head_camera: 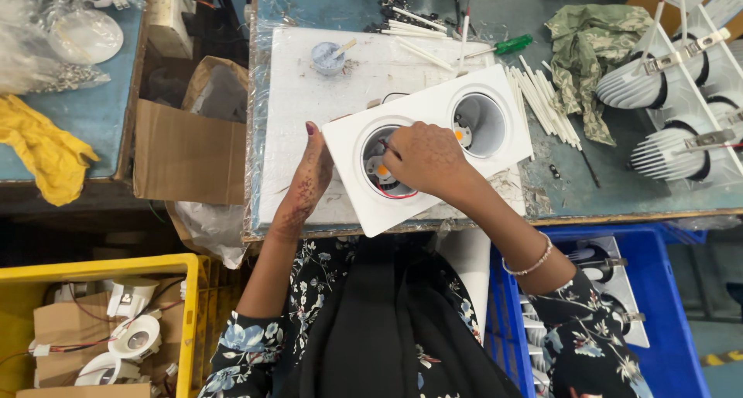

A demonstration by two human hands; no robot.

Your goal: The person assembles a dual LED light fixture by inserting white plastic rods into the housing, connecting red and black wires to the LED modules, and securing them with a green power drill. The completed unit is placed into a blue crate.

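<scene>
Floral sleeves, beaded bracelet

Dark flower-print sleeves; henna patterns on the left hand [304, 183]; a pale bracelet behind the right hand [424, 158].

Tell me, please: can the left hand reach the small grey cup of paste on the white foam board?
Probably yes. The left hand rests at the white fixture's edge, and the bare foam board between it and the cup holds nothing in between.

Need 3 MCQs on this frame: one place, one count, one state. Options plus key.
1. Where does the right hand reach?
A. into the near round opening of the white housing
B. into the paste cup
C. into the blue crate

2. How many round openings does the housing have?
A. one
B. two
C. four

3. How is the left hand placed?
A. lifted clear of the housing
B. flat against its left edge
C. holding the screwdriver

Key: 1 A, fingers sit in the opening by the red wire; 2 B, two openings side by side; 3 B, palm rests on the edge.
</scene>
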